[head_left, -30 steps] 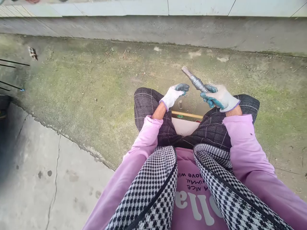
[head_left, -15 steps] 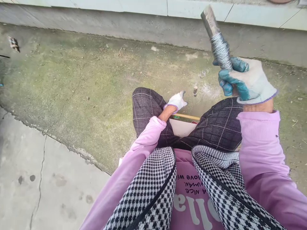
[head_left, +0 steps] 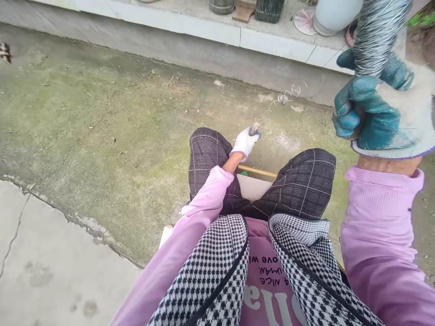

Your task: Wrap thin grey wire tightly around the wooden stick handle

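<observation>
My right hand, in a white glove with a teal palm, is raised high at the right and grips a stick wound with thin grey wire. A curly strand of wire hangs in the air between the two hands. My left hand, gloved the same way, is low past my left knee and closes on a small stub-like piece at the strand's lower end. I sit with both knees apart over a low seat.
Mossy concrete ground spreads in front, with a cracked slab at the lower left. A tiled step runs along the back, carrying pots, a wooden piece and a white pot.
My right hand has lifted the wire-wound stick up and toward the camera, and wire has uncoiled from it. My left hand has reached down and closed on the small piece by the ground.
</observation>
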A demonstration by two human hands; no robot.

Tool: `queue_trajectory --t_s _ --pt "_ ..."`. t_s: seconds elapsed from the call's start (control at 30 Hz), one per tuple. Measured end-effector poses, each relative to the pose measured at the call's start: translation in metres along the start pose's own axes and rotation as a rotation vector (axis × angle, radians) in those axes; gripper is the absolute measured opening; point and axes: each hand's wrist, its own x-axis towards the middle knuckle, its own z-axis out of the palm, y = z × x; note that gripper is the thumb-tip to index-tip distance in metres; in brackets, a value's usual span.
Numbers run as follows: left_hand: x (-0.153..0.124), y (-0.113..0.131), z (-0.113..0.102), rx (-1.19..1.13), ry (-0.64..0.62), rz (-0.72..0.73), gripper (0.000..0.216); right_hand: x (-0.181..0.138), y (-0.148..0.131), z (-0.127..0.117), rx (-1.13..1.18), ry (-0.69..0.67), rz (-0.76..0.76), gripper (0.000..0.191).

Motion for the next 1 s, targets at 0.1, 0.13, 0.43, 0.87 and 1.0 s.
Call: queue_trajectory --t_s 0.1,0.13,0.43,0.87,1.0 --pt "-0.005 0.013 -0.003 -0.227 0.093 -0.088 0.016 0.005 0.01 -0.001 0.056 0.052 0.102 0.041" --pt "-0.006 0.017 -0.005 -0.306 0.129 -0.122 0.02 0.007 0.014 -0.003 0.068 0.067 0.13 0.043" --pt "-0.003 0.029 -0.022 -0.711 0.258 -0.338 0.028 0.005 0.035 -0.048 0.071 0.257 0.119 0.032" --pt "0.019 0.021 -0.039 -0.838 0.376 -0.413 0.031 -0.022 0.025 -0.192 -0.1 0.561 0.072 0.027" --pt "0.028 0.018 -0.045 -0.85 0.412 -0.438 0.036 -0.037 0.021 -0.255 -0.147 0.653 0.088 0.023"
